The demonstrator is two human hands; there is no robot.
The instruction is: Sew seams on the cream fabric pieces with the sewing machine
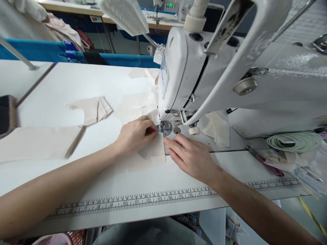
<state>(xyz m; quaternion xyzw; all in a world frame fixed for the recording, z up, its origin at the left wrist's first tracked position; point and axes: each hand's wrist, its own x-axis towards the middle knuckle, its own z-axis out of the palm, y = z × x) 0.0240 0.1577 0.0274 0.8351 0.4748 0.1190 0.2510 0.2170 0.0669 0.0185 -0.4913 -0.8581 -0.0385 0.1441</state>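
Your forearms (255, 200) come nearest, crossing the printed ruler (143, 200). Your left hand (136, 136) pinches the pale fabric (153, 156) at its far edge; the piece spreads below those fingers, beside the presser foot (161, 128). Your right hand (190, 154), loosely extended, touches its right edge.

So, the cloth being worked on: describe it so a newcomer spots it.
Start at the big white sewing machine and drop to its round metal plate. In front, on the white tabletop, lies a cream cloth. Unlike other cream pieces, it lies between the left hand and right hand.
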